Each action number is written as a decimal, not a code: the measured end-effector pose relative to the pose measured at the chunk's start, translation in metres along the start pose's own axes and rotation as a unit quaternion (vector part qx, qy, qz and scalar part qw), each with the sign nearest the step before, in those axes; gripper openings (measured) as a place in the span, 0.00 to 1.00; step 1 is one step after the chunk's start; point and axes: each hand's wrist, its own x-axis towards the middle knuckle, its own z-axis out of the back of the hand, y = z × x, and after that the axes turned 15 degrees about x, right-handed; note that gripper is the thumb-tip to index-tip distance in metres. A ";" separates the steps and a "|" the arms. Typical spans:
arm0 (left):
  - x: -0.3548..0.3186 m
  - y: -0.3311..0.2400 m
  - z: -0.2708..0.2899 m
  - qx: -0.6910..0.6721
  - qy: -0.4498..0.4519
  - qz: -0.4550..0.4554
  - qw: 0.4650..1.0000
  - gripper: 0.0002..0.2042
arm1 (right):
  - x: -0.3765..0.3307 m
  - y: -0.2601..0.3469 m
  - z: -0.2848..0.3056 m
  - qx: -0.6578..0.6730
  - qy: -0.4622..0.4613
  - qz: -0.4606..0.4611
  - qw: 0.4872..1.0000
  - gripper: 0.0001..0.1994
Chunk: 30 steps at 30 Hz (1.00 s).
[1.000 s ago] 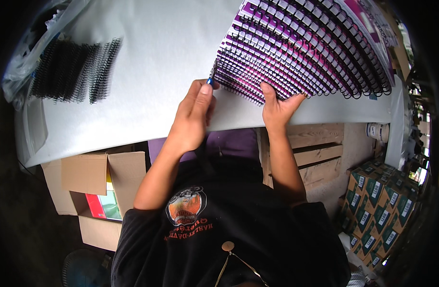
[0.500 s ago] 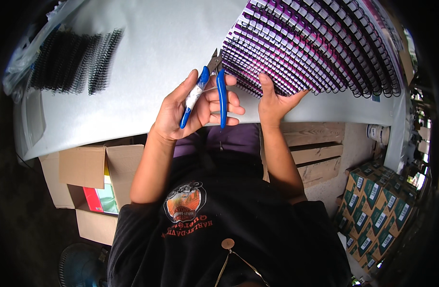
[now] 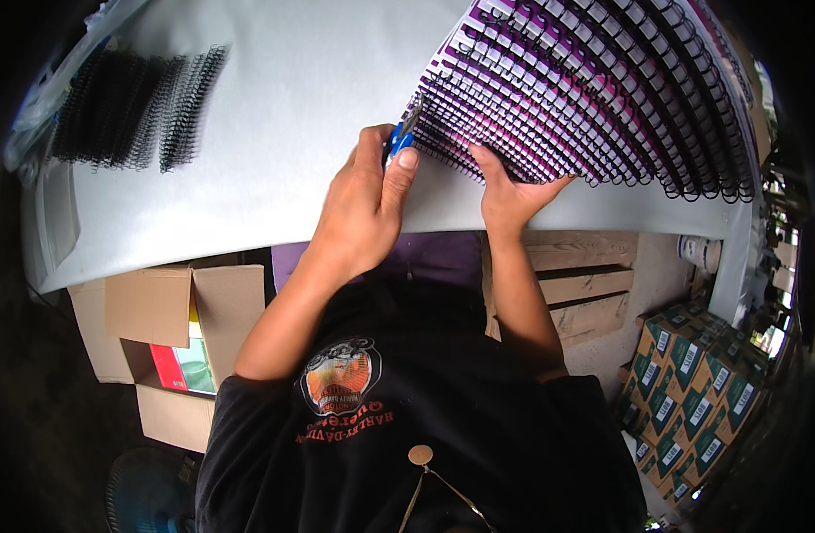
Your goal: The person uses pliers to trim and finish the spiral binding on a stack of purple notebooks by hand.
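Observation:
A fanned row of spiral-bound notebooks (image 3: pixel 558 98), with purple and white edges and black coils, covers the right part of the table. My left hand (image 3: pixel 365 200) is closed round blue-handled wire cutters (image 3: pixel 401 140). The cutters' metal jaws reach the coil ends at the notebooks' left corner; whether they are apart is too small to tell. My right hand (image 3: pixel 511 197) holds the notebooks at their near edge. Its thumb lies up against the coils, and its other fingers are hidden by the notebooks.
Loose black plastic coils (image 3: pixel 136 111) lie at the left on the white-covered table (image 3: pixel 283 107). Below stand an open cardboard box (image 3: pixel 163 302) and, at the right, a patterned carton stack (image 3: pixel 691 400). A white tub (image 3: pixel 699 251) is beside the table's right end. A fan (image 3: pixel 145 489) sits lower left.
My left hand has turned over and closed round the cutters, which lay loosely spread in its open palm. Their tip has moved onto the coils. The right hand has barely shifted.

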 end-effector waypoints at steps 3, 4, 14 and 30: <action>0.005 0.022 -0.005 -0.462 0.188 0.028 0.866 0.28 | 0.002 0.004 0.001 -0.086 0.001 0.024 0.996 0.47; 0.006 0.025 -0.004 -0.520 0.228 0.021 0.823 0.29 | 0.002 0.003 0.001 -0.090 -0.002 0.027 0.996 0.47; 0.014 0.045 -0.008 -0.682 0.350 -0.009 0.642 0.32 | 0.004 -0.003 -0.001 -0.074 -0.043 0.059 0.995 0.48; -0.001 0.011 -0.007 0.102 -0.020 0.007 0.995 0.26 | 0.001 -0.002 0.008 -0.093 0.001 0.052 0.994 0.50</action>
